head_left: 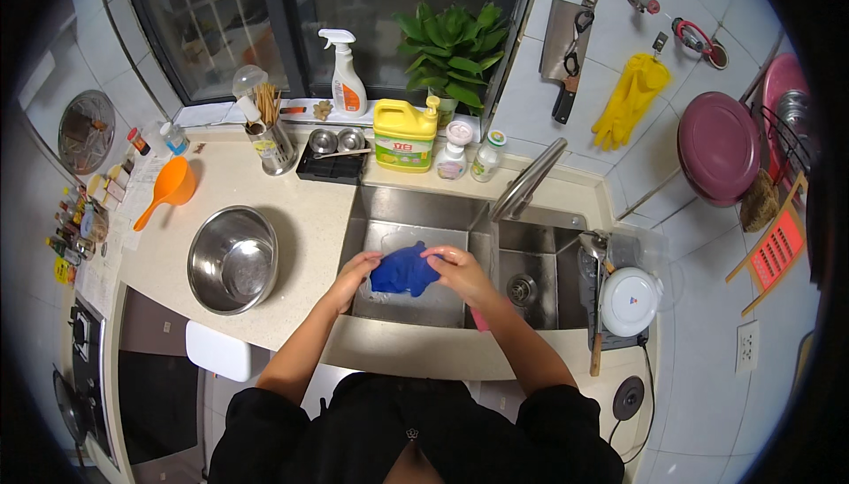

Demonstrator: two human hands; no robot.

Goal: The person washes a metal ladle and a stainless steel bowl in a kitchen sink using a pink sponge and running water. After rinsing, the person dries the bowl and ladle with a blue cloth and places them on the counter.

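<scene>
Over the larger left basin of the steel sink [376,205], a dark blue cloth [402,270] hangs spread between my two hands. My left hand [355,276] pinches its left edge. At the upper right corner, my right hand [458,274] grips it with the fingertips. The cloth looks limp and crumpled, with an uneven lower edge. A small pink thing [479,319] shows beside my right forearm at the sink's front edge; its kind I cannot make out.
A steel bowl [233,260] and an orange ladle [168,190] stand on the left counter. Behind the sink are a yellow jug [404,137], a spray bottle [345,73] and pump bottles. The faucet [528,182] reaches over the divider. White dishes [630,301] sit at right.
</scene>
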